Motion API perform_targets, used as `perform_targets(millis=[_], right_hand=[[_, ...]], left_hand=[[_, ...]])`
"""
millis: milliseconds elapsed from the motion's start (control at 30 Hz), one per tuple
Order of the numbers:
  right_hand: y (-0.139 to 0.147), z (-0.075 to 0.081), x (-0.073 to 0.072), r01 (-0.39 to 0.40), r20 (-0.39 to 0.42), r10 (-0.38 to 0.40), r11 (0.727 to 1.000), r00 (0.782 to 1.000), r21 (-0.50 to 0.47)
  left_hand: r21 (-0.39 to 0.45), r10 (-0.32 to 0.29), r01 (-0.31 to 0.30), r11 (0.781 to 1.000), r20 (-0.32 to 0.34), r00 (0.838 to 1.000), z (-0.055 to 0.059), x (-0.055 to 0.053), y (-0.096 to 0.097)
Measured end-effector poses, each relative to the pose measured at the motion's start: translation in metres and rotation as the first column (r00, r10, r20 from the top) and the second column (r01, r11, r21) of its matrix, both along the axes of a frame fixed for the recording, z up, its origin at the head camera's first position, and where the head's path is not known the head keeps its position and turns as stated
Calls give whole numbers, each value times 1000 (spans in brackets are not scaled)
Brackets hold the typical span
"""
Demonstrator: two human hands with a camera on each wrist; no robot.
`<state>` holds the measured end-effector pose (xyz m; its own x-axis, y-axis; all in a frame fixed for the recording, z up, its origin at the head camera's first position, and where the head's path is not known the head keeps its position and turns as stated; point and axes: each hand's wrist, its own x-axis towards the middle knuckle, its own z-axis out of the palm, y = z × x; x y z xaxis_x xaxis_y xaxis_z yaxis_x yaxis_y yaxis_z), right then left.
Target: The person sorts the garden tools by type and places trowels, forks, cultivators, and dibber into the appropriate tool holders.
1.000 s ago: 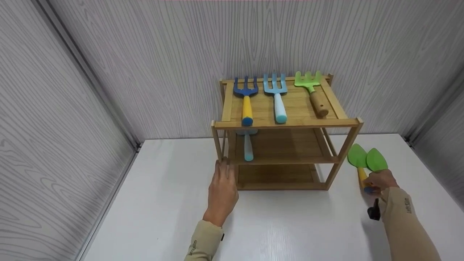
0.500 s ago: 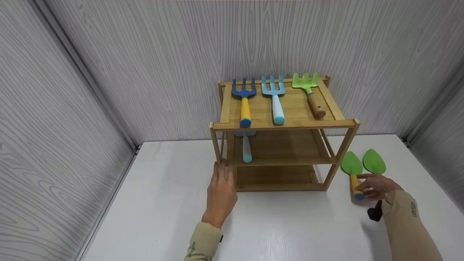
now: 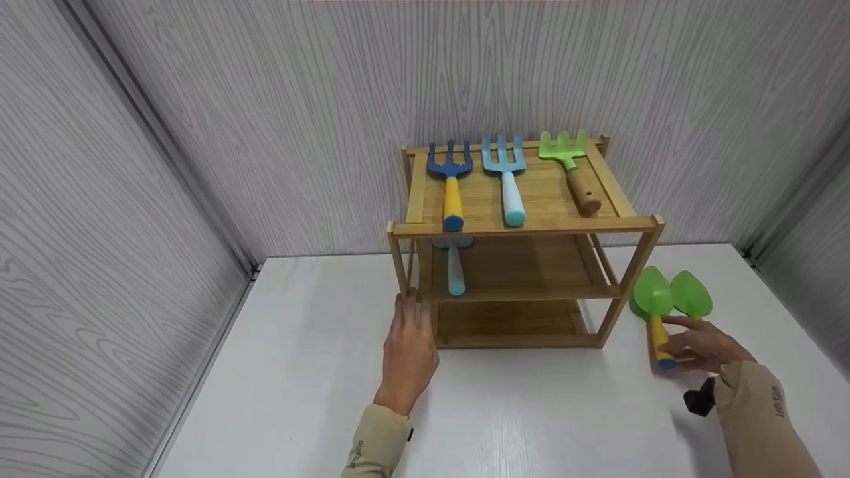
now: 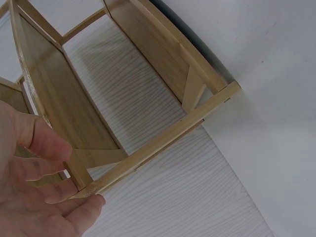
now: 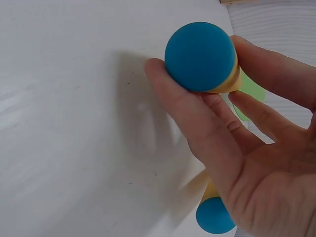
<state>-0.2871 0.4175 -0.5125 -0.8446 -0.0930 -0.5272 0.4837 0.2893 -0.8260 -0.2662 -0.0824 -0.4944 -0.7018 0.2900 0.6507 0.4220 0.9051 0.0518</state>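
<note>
My right hand (image 3: 705, 346) pinches the yellow handle of a green-bladed trowel (image 3: 653, 297) to the right of the wooden rack. In the right wrist view, thumb and fingers close around that handle just behind its blue end cap (image 5: 200, 57). A shadow beneath it suggests the trowel is slightly off the table. Beside it lies a second green trowel (image 3: 691, 293), its handle mostly hidden by my hand; its blue cap (image 5: 216, 215) shows below. My left hand (image 3: 410, 355) holds the front left post of the rack (image 4: 158, 140), thumb on one side and fingers on the other.
Three hand forks lie on the top shelf: dark blue with yellow handle (image 3: 452, 192), light blue (image 3: 511, 192), and green with wooden handle (image 3: 582, 189). A pale-handled tool (image 3: 455, 271) lies on the middle shelf. Grey panels stand behind the white table (image 3: 518, 405).
My right hand has separated the nearer trowel from the other, drawing it left, and now holds its handle with the blade apparently raised a little. The left hand stays on the rack.
</note>
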Motion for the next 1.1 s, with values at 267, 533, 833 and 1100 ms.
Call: perform_targets(millis=[267, 533, 833, 1100], right_hand=[[-8, 2, 4, -46, -90, 42, 998, 995, -46], [-16, -2, 18, -66, -174, 50, 994, 984, -88], [-7, 4, 35, -36, -201, 31, 999, 979, -24], [-8, 9, 44, -20, -226, 19, 1000, 974, -2]], left_hand=[[3, 18, -18, 1000, 8, 1000, 1, 0, -4], [-24, 10, -10, 1000, -5, 1000, 5, -1, -9], [10, -7, 6, 1000, 22, 1000, 4, -2, 0], [16, 0, 0, 1000, 27, 1000, -1, -1, 0]])
